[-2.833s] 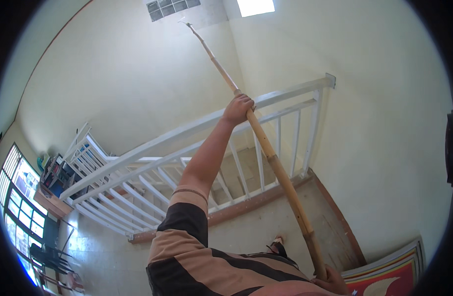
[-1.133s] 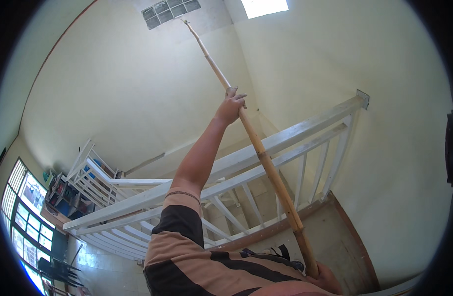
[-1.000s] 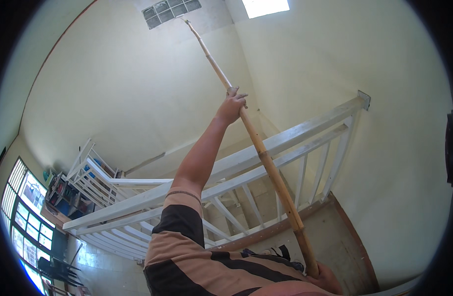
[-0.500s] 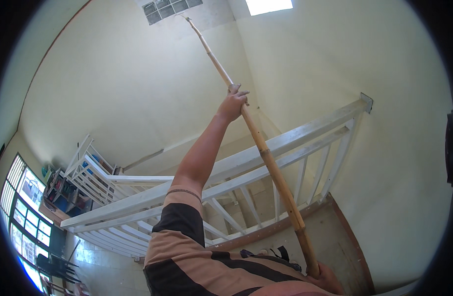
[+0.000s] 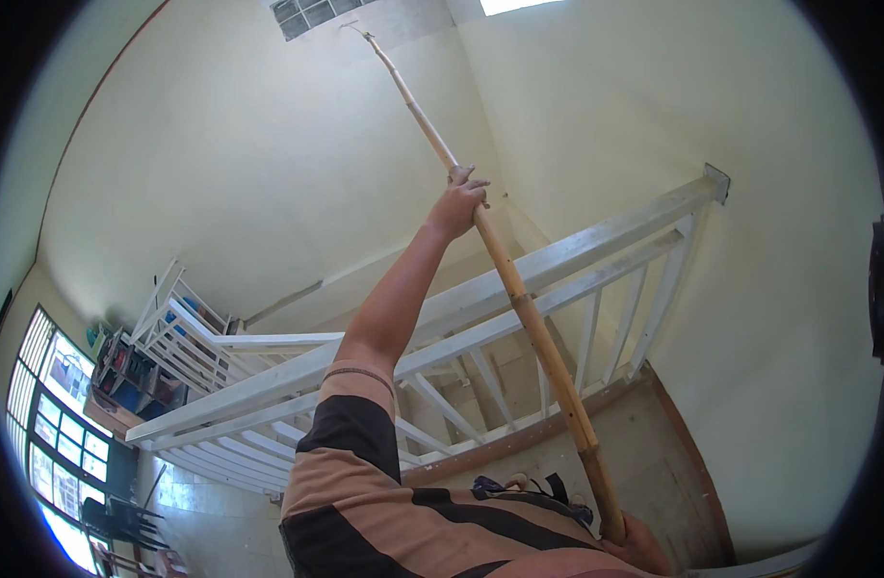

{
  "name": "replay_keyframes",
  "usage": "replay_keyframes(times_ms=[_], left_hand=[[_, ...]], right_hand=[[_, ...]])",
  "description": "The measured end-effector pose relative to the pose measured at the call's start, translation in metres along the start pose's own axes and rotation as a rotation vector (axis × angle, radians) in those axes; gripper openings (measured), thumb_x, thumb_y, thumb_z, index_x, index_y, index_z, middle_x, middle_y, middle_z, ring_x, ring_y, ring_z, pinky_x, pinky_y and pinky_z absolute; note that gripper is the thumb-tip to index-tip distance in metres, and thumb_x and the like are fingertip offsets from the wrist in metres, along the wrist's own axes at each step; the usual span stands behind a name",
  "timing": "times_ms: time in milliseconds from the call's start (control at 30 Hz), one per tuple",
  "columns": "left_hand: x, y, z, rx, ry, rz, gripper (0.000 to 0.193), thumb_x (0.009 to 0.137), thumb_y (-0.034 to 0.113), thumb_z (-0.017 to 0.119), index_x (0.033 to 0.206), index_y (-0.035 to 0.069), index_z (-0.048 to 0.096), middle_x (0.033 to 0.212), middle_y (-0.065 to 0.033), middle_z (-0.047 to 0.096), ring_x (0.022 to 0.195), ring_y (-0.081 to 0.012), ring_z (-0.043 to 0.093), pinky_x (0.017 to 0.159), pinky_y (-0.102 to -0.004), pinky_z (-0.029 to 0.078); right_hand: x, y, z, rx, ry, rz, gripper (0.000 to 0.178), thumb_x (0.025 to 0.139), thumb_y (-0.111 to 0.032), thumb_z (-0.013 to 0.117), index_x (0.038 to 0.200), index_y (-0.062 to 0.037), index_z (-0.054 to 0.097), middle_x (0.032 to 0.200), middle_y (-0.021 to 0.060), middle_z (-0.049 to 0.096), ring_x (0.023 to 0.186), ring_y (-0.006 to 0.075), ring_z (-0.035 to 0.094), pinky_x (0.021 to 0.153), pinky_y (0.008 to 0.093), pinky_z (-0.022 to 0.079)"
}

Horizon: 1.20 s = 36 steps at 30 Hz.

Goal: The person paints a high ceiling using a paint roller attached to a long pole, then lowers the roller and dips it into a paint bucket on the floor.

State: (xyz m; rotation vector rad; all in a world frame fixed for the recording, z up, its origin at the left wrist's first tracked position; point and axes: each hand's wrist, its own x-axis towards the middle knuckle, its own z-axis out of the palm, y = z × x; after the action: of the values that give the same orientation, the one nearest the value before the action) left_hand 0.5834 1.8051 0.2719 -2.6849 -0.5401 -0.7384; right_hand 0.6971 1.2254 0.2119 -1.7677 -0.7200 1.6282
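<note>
Higher now, bamboo pole [image 5: 519, 299] gripped between both hands [image 5: 458, 202].

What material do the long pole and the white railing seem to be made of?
The long pole, held by the left hand high up and the right hand at its lower end, looks like bare bamboo: tan-yellow, with ring-like nodes along it. The white railing seems to be painted wood, judging by its flat square-edged bars; painted metal cannot be ruled out.

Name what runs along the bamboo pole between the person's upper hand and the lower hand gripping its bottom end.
In the head view, only bare bamboo pole spans from the left hand down to the right hand; the white stair railing passes behind it.
</note>
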Motion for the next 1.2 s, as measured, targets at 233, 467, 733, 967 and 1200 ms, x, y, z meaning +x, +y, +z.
replay_keyframes(times_ms=[233, 467, 733, 967, 1200], left_hand=[[-0.002, 0.01, -0.009, 0.002, 0.06, 0.019, 0.012, 0.079, 0.009, 0.069, 0.078, 0.001, 0.06, 0.118, -0.0125, 0.062, 0.131, -0.0396, 0.037, 0.106, -0.0463, 0.037], [0.011, 0.003, -0.019, -0.002, 0.097, 0.031, 0.01, 0.078, 0.006, 0.069, 0.078, 0.001, 0.06, 0.119, -0.0121, 0.062, 0.131, -0.0394, 0.038, 0.107, -0.0457, 0.037], [0.017, -0.011, -0.016, 0.005, 0.076, 0.011, 0.009, 0.078, 0.006, 0.068, 0.079, 0.001, 0.06, 0.12, -0.0114, 0.061, 0.131, -0.0379, 0.038, 0.107, -0.0451, 0.037], [0.017, -0.022, -0.009, -0.003, 0.084, 0.02, 0.008, 0.077, 0.007, 0.068, 0.08, 0.002, 0.062, 0.119, -0.0118, 0.062, 0.13, -0.0382, 0.039, 0.107, -0.0464, 0.036], [0.014, -0.026, 0.001, -0.054, 0.107, 0.013, 0.008, 0.076, 0.007, 0.067, 0.08, 0.003, 0.062, 0.116, -0.0118, 0.064, 0.128, -0.0387, 0.041, 0.106, -0.0473, 0.036]], right_hand=[[0.003, 0.018, -0.006, 0.066, -0.084, -0.089, 0.057, 0.084, -0.039, 0.064, 0.128, -0.005, 0.052, 0.122, 0.0126, 0.058, 0.114, 0.0257, 0.054, 0.096, 0.038, 0.041], [0.01, 0.013, 0.0, 0.1, -0.07, -0.11, 0.056, 0.083, -0.04, 0.066, 0.124, -0.0037, 0.054, 0.114, 0.0107, 0.06, 0.104, 0.0239, 0.056, 0.09, 0.0369, 0.044], [0.03, 0.009, -0.002, 0.073, -0.018, -0.163, 0.049, 0.081, -0.034, 0.068, 0.115, -0.0018, 0.056, 0.102, 0.0086, 0.062, 0.092, 0.0203, 0.058, 0.082, 0.0345, 0.046], [0.022, -0.006, 0.001, 0.061, 0.038, -0.126, 0.05, 0.083, -0.037, 0.065, 0.119, -0.0033, 0.056, 0.104, 0.0086, 0.061, 0.093, 0.0218, 0.058, 0.082, 0.0354, 0.046], [0.027, -0.007, 0.0, 0.106, -0.098, -0.101, 0.051, 0.085, -0.033, 0.064, 0.124, -0.0029, 0.053, 0.114, 0.0101, 0.059, 0.101, 0.0235, 0.057, 0.087, 0.0341, 0.045]])
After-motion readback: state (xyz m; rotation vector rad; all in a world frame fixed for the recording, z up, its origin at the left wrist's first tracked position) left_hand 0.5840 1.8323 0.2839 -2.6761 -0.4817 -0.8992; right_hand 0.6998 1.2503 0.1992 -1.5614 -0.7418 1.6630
